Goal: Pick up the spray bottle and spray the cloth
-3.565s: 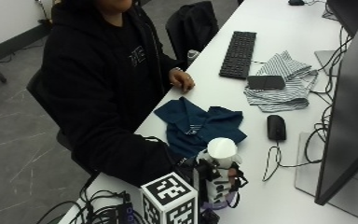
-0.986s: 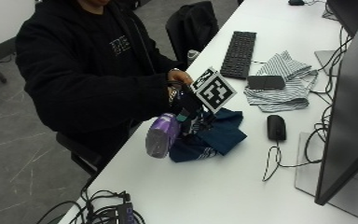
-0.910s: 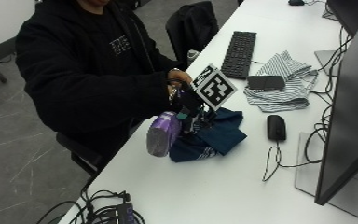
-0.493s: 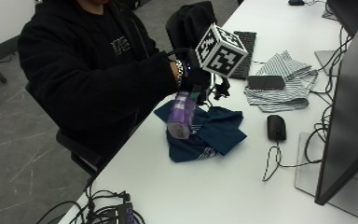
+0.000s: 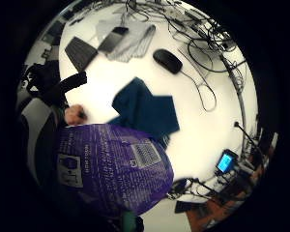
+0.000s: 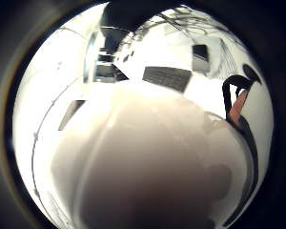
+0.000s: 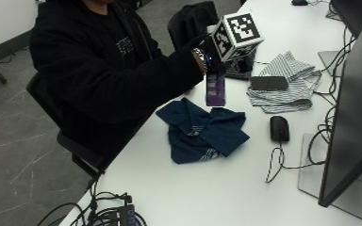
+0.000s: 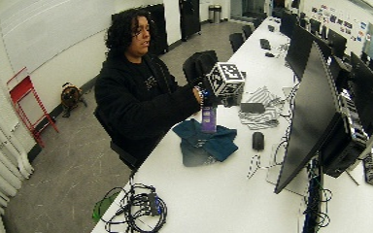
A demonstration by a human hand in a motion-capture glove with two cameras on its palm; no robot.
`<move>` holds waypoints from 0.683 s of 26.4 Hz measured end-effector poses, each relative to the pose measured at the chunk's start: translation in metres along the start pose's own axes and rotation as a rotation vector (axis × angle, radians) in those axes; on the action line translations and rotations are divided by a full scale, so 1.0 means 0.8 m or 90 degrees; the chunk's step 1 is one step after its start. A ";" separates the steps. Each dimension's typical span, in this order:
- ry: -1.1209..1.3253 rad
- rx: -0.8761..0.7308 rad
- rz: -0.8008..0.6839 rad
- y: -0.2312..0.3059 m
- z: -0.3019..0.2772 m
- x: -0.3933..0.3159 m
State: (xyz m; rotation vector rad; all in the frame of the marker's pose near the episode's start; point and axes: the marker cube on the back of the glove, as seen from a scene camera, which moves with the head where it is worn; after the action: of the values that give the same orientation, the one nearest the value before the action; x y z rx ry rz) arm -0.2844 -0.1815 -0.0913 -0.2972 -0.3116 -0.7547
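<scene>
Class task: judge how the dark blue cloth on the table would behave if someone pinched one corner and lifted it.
The dark blue cloth lies crumpled in soft folds, so it would probably hang limp. It looks thin, so likely light. On the smooth white table it might slide when pushed.

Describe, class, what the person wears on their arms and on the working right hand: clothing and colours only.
Both arms are in the long black sleeves of a dark top with small pale lettering on its chest. The right hand wears a black glove, with a beaded band at the wrist. The other hand is hidden in the outside views.

Keyboard (image 5: 81, 51); mouse (image 7: 279, 127); striped cloth (image 7: 287, 81)
</scene>
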 end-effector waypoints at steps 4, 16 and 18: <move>-0.093 0.054 -0.045 -0.033 0.021 -0.011; -0.355 0.190 -0.052 -0.104 0.111 0.003; -0.366 0.202 -0.050 -0.113 0.124 0.010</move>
State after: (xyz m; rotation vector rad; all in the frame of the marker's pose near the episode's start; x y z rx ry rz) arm -0.3595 -0.2124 0.0163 -0.1970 -0.9812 -0.6732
